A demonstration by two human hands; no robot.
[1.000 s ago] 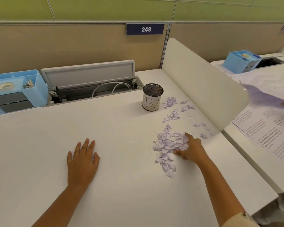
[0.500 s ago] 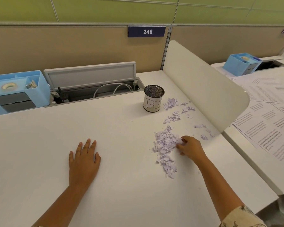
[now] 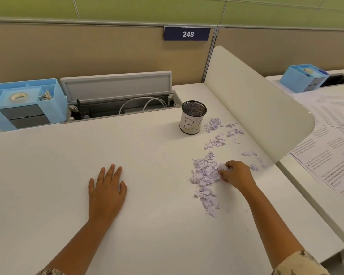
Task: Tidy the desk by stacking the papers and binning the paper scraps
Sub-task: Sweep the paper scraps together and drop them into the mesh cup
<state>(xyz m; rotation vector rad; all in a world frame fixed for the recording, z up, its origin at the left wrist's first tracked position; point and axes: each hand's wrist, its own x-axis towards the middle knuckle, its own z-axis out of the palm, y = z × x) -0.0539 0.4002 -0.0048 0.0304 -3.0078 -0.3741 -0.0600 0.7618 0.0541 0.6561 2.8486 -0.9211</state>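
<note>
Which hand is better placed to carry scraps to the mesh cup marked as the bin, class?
The right hand. Its curled fingers already pinch scraps at the edge of the big scrap pile, on the same side of the desk as the mesh cup. The left hand rests flat, apart from the scraps.

The left hand (image 3: pixel 106 190) lay flat, palm down, at lower centre-left of the frame, fingers straight and slightly spread, its bare forearm running down toward the lower left. The right hand (image 3: pixel 237 174) sat right of centre, knuckles up, fingers curled inward and pinching pale paper bits at their tips; its forearm ran to the lower right into a patterned sleeve (image 3: pixel 298 263).
</note>
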